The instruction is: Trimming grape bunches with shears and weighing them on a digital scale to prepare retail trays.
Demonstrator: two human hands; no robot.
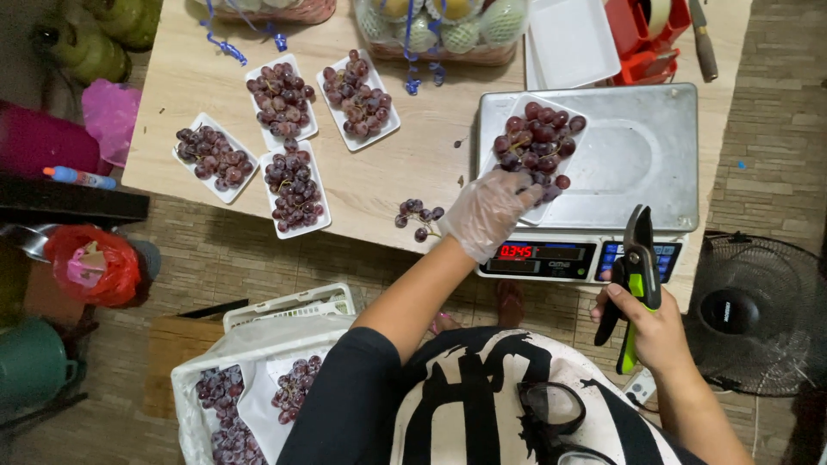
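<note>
The gloved left hand (489, 209) rests with loosely curled fingers on the near edge of a white tray of red grapes (538, 142), sitting on the digital scale (642, 155). The right hand (652, 323) grips closed pruning shears (636, 271) at the scale's near right corner. A small loose grape cluster (419, 215) lies just left on the wooden table (431, 146).

Four white trays of dark grapes (280, 138) on the wooden table (431, 146), black fan (758, 310) on the floor

Worn on the head, looking almost straight down over the chest, close above both hands; beyond left hand (487, 211) the wooden table (431, 146), beside right hand (650, 327) floor (single view only).
</note>
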